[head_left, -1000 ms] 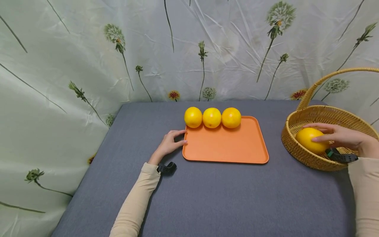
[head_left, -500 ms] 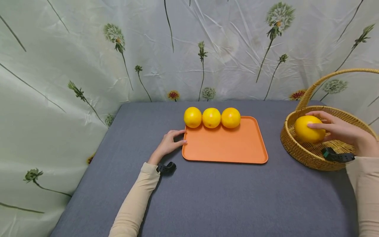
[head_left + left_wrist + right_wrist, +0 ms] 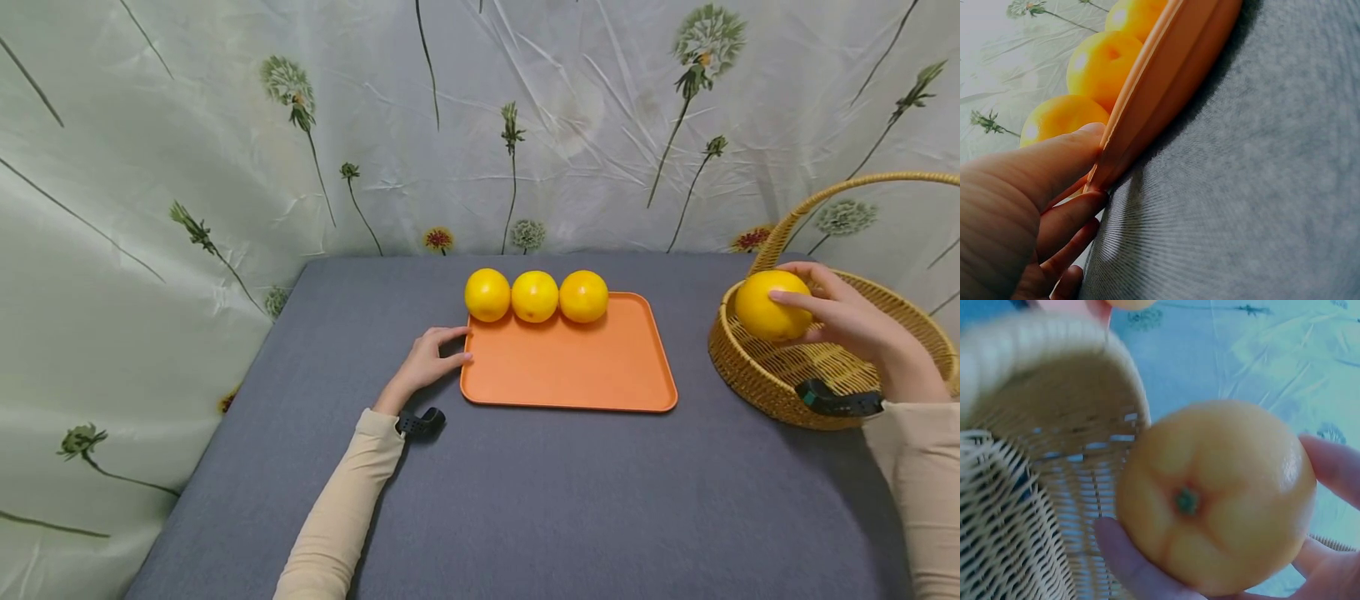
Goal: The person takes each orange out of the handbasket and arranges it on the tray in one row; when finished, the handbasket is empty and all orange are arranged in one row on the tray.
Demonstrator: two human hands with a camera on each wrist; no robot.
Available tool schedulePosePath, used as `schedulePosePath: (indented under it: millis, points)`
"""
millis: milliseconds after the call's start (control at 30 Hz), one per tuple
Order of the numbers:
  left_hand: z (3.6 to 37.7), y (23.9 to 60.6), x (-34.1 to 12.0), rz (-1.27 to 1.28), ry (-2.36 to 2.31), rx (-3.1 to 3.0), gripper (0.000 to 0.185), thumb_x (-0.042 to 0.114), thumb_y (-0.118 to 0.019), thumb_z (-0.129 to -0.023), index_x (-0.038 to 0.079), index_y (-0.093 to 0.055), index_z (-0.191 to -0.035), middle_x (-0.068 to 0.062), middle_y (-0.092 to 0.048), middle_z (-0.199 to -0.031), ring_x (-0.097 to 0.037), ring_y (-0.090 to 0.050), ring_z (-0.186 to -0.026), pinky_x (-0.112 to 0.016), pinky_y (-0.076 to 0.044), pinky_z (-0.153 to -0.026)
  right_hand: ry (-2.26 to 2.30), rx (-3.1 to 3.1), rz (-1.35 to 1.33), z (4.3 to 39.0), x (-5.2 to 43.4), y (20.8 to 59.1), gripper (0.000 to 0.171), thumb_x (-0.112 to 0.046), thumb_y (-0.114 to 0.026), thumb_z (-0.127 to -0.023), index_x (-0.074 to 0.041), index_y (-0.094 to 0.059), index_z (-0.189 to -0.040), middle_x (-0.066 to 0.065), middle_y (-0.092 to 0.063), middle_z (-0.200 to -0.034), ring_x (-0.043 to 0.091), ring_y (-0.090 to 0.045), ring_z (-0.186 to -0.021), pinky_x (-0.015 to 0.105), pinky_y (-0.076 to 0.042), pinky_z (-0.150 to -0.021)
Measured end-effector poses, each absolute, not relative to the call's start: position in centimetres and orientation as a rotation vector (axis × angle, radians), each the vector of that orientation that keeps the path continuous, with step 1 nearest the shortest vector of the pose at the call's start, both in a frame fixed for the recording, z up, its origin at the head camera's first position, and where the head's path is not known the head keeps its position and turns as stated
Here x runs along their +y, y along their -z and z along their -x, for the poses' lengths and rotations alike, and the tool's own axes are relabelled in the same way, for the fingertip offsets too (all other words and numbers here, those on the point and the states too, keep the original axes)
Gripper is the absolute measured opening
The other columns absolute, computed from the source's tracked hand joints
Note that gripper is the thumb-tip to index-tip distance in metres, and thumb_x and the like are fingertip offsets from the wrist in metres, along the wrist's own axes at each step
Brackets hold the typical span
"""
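My right hand (image 3: 858,321) holds an orange (image 3: 772,306) above the left side of the wicker basket (image 3: 722,350). In the right wrist view, the orange (image 3: 1219,497) shows its green stem end, with the thumb and fingers around it. My left hand (image 3: 427,360) holds the left edge of the orange tray (image 3: 570,367). In the left wrist view, thumb and fingertips meet the tray's rim (image 3: 1166,94). Three oranges stand in a row along the tray's back edge: the left orange (image 3: 487,295), the middle orange (image 3: 535,297) and the right orange (image 3: 584,297).
The grey cloth-covered table (image 3: 570,500) stretches in front of the tray and between tray and basket. The basket's tall handle (image 3: 795,212) arches up at the back right. A flower-printed curtain (image 3: 450,150) hangs behind and on the left.
My right hand has lifted the orange from inside the basket, up and slightly left, to the level of its rim. My left hand and the three oranges on the tray stay in place.
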State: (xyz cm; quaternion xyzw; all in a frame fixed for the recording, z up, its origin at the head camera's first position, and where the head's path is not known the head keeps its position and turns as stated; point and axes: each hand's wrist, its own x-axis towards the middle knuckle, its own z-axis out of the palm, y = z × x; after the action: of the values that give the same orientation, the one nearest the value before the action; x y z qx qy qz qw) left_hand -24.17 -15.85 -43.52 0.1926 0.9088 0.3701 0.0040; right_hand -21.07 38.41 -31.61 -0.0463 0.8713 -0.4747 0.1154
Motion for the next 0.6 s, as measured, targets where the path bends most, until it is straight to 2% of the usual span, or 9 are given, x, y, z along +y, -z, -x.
schedulePosePath:
  millis: [300, 433, 600]
  points:
    - [24.2, 43.4, -15.7, -0.594, -1.157, 2.841, 0.052, 0.027, -0.069, -0.084, 0.011, -0.055, -0.132, -0.011, -0.058, -0.132, -0.031, -0.048, -0.123, -0.05, -0.034, -0.106, 1.563, 2.559, 0.062, 20.6, 36.7, 31.0, 0.033, -0.021, -0.043, -0.099, -0.038, -0.033, -0.125, -0.018, -0.045, -0.101, -0.003, -0.056, -0.08, 0.024, -0.056, -0.063]
    - [24.2, 43.5, -15.8, -0.599, -1.146, 2.847, 0.052, 0.027, -0.069, -0.084, 0.01, -0.056, -0.131, -0.012, -0.058, -0.132, -0.032, -0.048, -0.123, -0.051, -0.034, -0.105, 1.693, 2.534, 0.041, 20.3, 36.0, 31.1, 0.041, -0.02, -0.047, -0.097, -0.033, -0.033, -0.134, -0.016, -0.046, -0.102, -0.004, -0.058, -0.079, 0.022, -0.056, -0.061]
    - [24.1, 43.4, -15.8, -0.6, -1.138, 2.858, 0.052, 0.027, -0.069, -0.084, 0.01, -0.055, -0.132, -0.012, -0.058, -0.132, -0.032, -0.048, -0.123, -0.052, -0.034, -0.105, 1.787, 2.527, 0.032, 20.1, 35.1, 31.3, 0.054, -0.02, -0.049, -0.097, -0.03, -0.027, -0.145, -0.012, -0.042, -0.107, -0.007, -0.057, -0.08, 0.021, -0.056, -0.06]
